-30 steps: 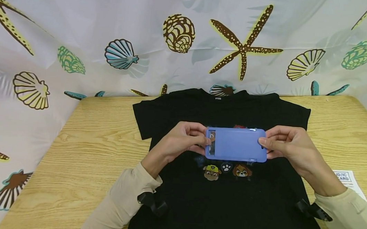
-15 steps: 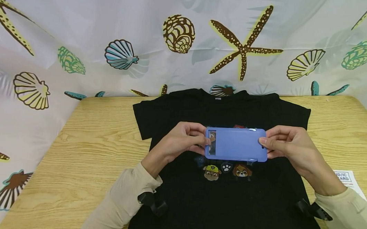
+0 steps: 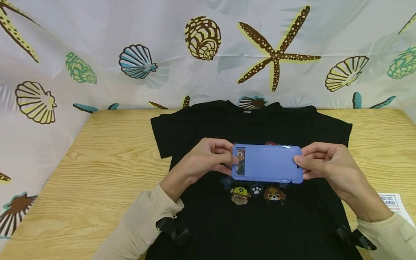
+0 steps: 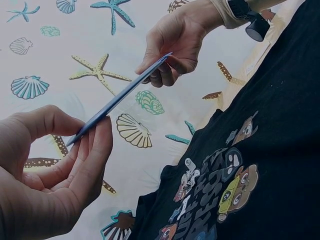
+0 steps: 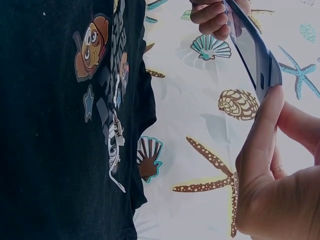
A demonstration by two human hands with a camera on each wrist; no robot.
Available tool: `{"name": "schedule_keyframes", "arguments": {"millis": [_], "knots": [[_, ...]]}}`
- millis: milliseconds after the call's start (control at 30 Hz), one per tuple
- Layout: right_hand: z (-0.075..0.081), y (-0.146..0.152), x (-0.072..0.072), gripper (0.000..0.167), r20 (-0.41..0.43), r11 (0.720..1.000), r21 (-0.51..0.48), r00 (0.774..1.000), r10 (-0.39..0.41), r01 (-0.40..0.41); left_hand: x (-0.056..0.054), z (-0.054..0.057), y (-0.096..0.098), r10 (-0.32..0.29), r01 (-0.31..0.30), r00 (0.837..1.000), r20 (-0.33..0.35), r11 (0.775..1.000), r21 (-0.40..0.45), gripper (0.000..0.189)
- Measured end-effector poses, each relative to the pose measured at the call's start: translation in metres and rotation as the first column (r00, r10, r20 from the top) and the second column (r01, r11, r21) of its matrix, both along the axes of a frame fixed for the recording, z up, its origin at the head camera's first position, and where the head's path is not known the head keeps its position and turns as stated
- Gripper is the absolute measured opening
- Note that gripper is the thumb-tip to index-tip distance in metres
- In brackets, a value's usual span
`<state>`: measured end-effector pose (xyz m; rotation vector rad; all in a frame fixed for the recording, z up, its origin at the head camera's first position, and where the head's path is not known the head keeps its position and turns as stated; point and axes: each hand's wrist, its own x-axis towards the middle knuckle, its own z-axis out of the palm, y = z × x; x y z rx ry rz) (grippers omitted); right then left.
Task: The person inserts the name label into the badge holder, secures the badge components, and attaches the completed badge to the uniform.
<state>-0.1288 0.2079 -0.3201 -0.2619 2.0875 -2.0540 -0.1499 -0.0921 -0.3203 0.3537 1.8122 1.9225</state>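
Observation:
Both hands hold a flat blue plastic card holder (image 3: 269, 163) level above a black T-shirt (image 3: 245, 234). My left hand (image 3: 213, 156) pinches its left end, the thumb on the see-through window strip. At the opposite end, my right hand (image 3: 324, 161) pinches the holder with the thumb on top and the fingers beneath. Seen nearly edge-on in the left wrist view, the holder (image 4: 120, 99) is thin. Cartoon dog prints (image 3: 240, 195) show on the shirt below, and the holder hides part of the design in the head view.
The shirt lies spread over a wooden table (image 3: 111, 160). A small silvery piece (image 5: 118, 132) shows on the shirt's print. A white paper printed "ID/IC CARD" (image 3: 395, 202) lies by the right forearm. A curtain with shells and starfish (image 3: 171, 26) stands behind the table.

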Motion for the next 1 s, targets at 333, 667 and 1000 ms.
{"name": "schedule_keyframes", "arguments": {"millis": [333, 667, 1000], "knots": [[0.0011, -0.0002, -0.0005, 0.014, -0.001, 1.000, 0.000, 1.000, -0.004, 0.004, 0.0005, 0.0009, 0.0001, 0.008, -0.008, 1.000, 0.006, 1.000, 0.010, 0.017], [0.0025, -0.0001, 0.0005, 0.010, -0.002, 0.999, 0.032, 1.000, -0.010, 0.010, -0.0015, -0.0003, -0.0008, -0.002, 0.002, 1.000, 0.001, 1.000, 0.006, 0.019], [0.0025, 0.0003, -0.0001, 0.011, 0.001, 1.000, 0.022, 1.000, -0.010, 0.010, -0.0007, -0.0001, -0.0016, 0.001, -0.001, 1.000, 0.000, 1.000, 0.003, 0.020]]}}
